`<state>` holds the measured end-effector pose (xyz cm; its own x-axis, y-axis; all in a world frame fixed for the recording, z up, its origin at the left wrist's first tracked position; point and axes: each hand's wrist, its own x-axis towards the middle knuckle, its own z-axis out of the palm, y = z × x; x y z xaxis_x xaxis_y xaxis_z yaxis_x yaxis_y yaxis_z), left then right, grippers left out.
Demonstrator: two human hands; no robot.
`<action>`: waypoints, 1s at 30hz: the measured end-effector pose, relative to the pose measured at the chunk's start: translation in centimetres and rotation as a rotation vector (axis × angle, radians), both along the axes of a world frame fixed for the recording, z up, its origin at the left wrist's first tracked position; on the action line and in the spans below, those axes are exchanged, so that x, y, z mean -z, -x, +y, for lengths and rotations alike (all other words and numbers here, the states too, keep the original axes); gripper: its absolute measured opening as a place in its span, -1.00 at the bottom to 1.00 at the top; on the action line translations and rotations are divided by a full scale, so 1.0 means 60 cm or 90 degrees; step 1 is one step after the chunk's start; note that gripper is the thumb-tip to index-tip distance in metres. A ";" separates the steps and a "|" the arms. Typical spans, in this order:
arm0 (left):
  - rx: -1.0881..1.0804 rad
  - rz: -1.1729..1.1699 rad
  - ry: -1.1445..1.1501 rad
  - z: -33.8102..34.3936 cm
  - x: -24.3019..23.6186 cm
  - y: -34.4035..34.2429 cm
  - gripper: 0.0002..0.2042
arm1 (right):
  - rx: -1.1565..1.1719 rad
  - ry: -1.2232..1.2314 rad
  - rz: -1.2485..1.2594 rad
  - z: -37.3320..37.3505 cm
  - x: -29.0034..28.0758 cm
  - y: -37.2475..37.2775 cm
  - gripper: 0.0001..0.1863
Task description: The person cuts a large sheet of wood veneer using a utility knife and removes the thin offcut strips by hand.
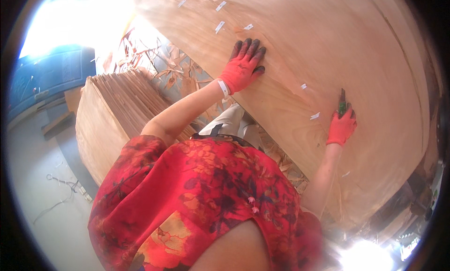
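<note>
A broad sheet of pale wood veneer (286, 60) lies before me, with several short white tape pieces (220, 27) stuck on it. My left hand (243, 67), in a red glove with dark fingertips, rests flat on the sheet near its near-left edge, fingers spread. Farther right, my right hand (342, 126), gloved in red too, is closed around a green-handled utility knife (342, 104). Its dark blade points away from me, over the veneer. Whether the blade tip touches the wood I cannot tell.
To my left stands a thick stack of veneer sheets (112, 114). Wood scraps (180, 69) litter the floor beyond it and under the sheet's edge. A blue panel (51, 76) is at the far left. A thin cord (61, 198) lies on the grey floor.
</note>
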<state>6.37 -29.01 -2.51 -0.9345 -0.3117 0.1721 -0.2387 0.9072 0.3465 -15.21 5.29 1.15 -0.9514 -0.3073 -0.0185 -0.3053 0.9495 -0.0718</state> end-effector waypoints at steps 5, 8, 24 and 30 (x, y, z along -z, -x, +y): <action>-0.020 0.010 0.013 0.007 -0.001 0.002 -0.37 | -0.003 0.017 -0.009 0.016 0.017 0.003 -0.37; -0.012 0.051 0.002 -0.005 -0.004 0.008 -0.48 | -0.032 0.045 -0.038 0.028 0.020 0.021 -0.44; -0.065 0.119 0.041 -0.056 0.014 0.003 -0.55 | 0.036 0.785 -0.741 -0.128 -0.088 -0.119 -0.56; -0.100 0.169 -0.095 -0.071 0.021 0.001 -0.47 | 0.009 0.790 -0.947 -0.272 -0.066 -0.183 -0.56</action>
<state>6.29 -33.28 -3.80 -0.8020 -0.4877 0.3450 -0.2545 0.8014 0.5412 -4.22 -11.05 5.08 -0.3842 -0.7762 -0.4999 0.6312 0.1743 -0.7557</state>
